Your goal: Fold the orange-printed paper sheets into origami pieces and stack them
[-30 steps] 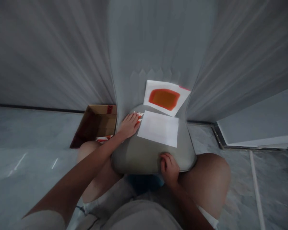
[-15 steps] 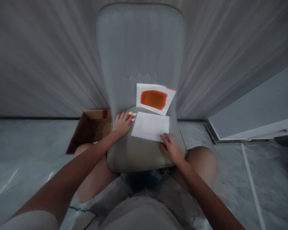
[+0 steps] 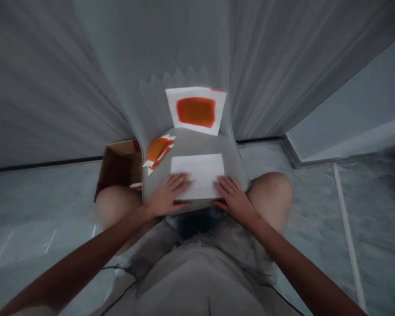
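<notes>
A white sheet of paper (image 3: pixel 199 173) lies flat on the seat of a grey chair (image 3: pixel 197 142). On its left edge rests my left hand (image 3: pixel 171 193), fingers stretched out and slightly blurred. My right hand (image 3: pixel 232 195) lies on the sheet's right edge with its fingers spread. Behind the sheet, a white card with an orange-brown patch (image 3: pixel 195 112) leans upright against the backrest. Several orange-and-white cut paper pieces (image 3: pixel 158 151) lie in a small pile at the seat's left side.
An open cardboard box (image 3: pixel 118 169) stands on the floor left of the chair, by my left knee. Grey curtains (image 3: pixel 46 79) hang behind the chair. A pale panel (image 3: pixel 355 101) stands at the right, above the marbled floor (image 3: pixel 316 210).
My left hand has left the cut pieces and moved onto the white sheet's left edge. The sheet now lies nearer the seat's front edge. The view has also shifted.
</notes>
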Motion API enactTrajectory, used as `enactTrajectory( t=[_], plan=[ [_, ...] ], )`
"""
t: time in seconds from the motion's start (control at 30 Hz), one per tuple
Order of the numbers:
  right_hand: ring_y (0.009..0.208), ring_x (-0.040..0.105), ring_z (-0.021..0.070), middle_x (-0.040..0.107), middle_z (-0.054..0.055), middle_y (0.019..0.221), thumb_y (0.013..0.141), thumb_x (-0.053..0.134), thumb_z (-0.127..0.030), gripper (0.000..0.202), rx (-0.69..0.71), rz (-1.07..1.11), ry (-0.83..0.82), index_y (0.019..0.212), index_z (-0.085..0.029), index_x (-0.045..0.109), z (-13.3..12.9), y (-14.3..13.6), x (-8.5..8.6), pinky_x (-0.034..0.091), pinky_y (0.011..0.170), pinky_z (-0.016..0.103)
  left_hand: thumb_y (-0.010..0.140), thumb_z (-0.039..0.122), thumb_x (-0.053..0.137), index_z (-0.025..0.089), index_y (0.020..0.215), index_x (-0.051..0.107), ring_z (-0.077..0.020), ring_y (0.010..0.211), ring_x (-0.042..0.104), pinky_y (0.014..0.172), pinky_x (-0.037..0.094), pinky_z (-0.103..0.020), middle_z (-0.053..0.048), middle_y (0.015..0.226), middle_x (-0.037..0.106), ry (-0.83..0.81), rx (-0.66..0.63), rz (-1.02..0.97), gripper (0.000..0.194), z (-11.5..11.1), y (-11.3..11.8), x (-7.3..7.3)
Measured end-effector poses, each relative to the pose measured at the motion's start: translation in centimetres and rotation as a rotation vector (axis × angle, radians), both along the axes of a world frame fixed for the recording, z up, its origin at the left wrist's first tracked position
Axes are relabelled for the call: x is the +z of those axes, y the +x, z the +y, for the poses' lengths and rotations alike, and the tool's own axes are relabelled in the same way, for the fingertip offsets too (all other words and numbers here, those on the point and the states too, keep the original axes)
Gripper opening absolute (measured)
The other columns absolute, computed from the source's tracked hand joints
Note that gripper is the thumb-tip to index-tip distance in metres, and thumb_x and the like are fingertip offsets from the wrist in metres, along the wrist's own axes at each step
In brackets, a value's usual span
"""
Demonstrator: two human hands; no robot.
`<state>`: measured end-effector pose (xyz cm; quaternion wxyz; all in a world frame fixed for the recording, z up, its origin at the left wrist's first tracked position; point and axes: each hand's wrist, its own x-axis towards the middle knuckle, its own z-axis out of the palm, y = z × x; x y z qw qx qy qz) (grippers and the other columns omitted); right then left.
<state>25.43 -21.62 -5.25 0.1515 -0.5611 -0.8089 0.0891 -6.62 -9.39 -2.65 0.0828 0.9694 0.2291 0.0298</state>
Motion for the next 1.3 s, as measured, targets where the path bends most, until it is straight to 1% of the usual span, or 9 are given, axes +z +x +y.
enactTrajectory(
  t=[0.13, 0.27, 0.4, 0.5, 0.63, 0.8, 0.97, 1.13, 1.3],
  plan=[
    [0.155, 0.039, 0.0326, 0.045, 0.016, 0.165, 0.096, 0.067, -0.026, 0.067, 0.125, -0.027, -0.016, 0.159, -0.017, 0.046, -1.3, 0.8, 0.0, 0.032, 0.130, 0.057, 0.098, 0.059, 0.060, 0.025, 0.166, 0.032, -0.0351, 0.160, 0.026, 0.130, 0.022, -0.059, -0.013, 0.172, 0.031, 0.015, 0.022, 0.014, 0.080, -5.0, -1.3, -2.0],
    [0.146, 0.052, 0.0302, 0.060, 0.014, 0.153, 0.096, 0.058, -0.009, 0.051, 0.218, -0.006, 0.032, 0.147, -0.017, 0.061, -1.8, 1.5, 0.3, 0.037, 0.128, 0.056, 0.103, 0.038, 0.059, 0.027, 0.162, 0.039, -0.0308, 0.159, 0.032, 0.130, 0.028, -0.057, -0.011, 0.168, 0.041, 0.018, 0.061, -0.086, 0.063, -6.4, -2.7, -2.9],
    [0.135, 0.062, 0.0288, 0.071, 0.012, 0.138, 0.102, 0.055, -0.017, 0.034, 0.236, 0.152, 0.046, 0.132, -0.019, 0.071, -2.1, 2.2, 0.9, 0.042, 0.123, 0.058, 0.104, 0.026, 0.055, 0.028, 0.160, 0.043, -0.0268, 0.154, 0.041, 0.129, 0.033, -0.056, -0.009, 0.163, 0.048, -0.075, 0.047, -0.225, 0.057, -7.0, -4.4, -3.3],
    [0.122, 0.069, 0.0270, 0.077, 0.010, 0.126, 0.105, 0.055, -0.028, 0.026, 0.135, 0.364, 0.019, 0.117, -0.023, 0.077, -1.8, 2.3, 0.9, 0.052, 0.113, 0.054, 0.106, 0.028, 0.052, 0.028, 0.152, 0.055, -0.0242, 0.147, 0.052, 0.123, 0.044, -0.051, -0.007, 0.156, 0.057, -0.182, 0.130, -0.372, 0.046, -7.4, -5.1, -3.6],
    [0.097, 0.072, 0.0256, 0.079, 0.009, 0.101, 0.102, 0.057, -0.049, 0.034, -0.122, 0.529, -0.102, 0.098, -0.021, 0.077, -0.2, 1.6, 0.8, 0.058, 0.088, 0.042, 0.107, 0.038, 0.052, 0.027, 0.132, 0.071, -0.0221, 0.115, 0.074, 0.101, 0.061, -0.038, -0.006, 0.128, 0.076, -0.309, 0.496, -0.566, 0.033, -7.1, -3.9, -3.5],
    [0.066, 0.060, 0.0201, 0.068, 0.004, 0.069, 0.099, 0.052, -0.056, 0.046, -0.478, 0.362, -0.275, 0.082, -0.018, 0.071, 3.2, -0.5, 1.8, 0.042, 0.063, 0.031, 0.104, 0.041, 0.056, 0.021, 0.153, 0.053, -0.0247, 0.108, 0.075, 0.097, 0.061, -0.039, -0.012, 0.137, 0.071, -0.162, 0.865, -0.621, 0.053, -5.7, -0.5, -3.1],
    [0.075, 0.064, 0.0239, 0.073, 0.011, 0.084, 0.099, 0.051, -0.041, 0.035, -0.611, 0.147, -0.273, 0.105, -0.015, 0.074, 6.3, -2.7, 2.7, 0.040, 0.068, 0.032, 0.105, 0.022, 0.049, 0.026, 0.136, 0.069, -0.0288, 0.147, 0.051, 0.128, 0.034, -0.053, -0.008, 0.151, 0.062, 0.149, 0.609, -0.491, 0.038, -5.0, 1.8, -2.5],
    [0.102, 0.067, 0.0324, 0.073, 0.021, 0.114, 0.102, 0.047, -0.039, 0.046, -0.634, 0.111, -0.112, 0.134, -0.010, 0.063, 7.1, -4.4, 2.1, 0.049, 0.087, 0.042, 0.106, 0.031, 0.052, 0.023, 0.141, 0.066, -0.0273, 0.143, 0.056, 0.125, 0.040, -0.051, -0.009, 0.147, 0.065, 0.118, 0.494, -0.382, 0.039, -5.3, 2.4, -3.0],
    [0.135, 0.053, 0.0346, 0.060, 0.021, 0.145, 0.106, 0.040, -0.038, 0.048, -0.332, 0.125, 0.169, 0.145, -0.015, 0.058, 6.3, -5.6, 0.1, 0.040, 0.115, 0.057, 0.106, 0.033, 0.049, 0.022, 0.148, 0.060, -0.0291, 0.149, 0.049, 0.127, 0.035, -0.054, -0.010, 0.153, 0.059, 0.121, 0.540, -0.370, 0.045, -5.7, 2.4, -3.7]
  ],
)
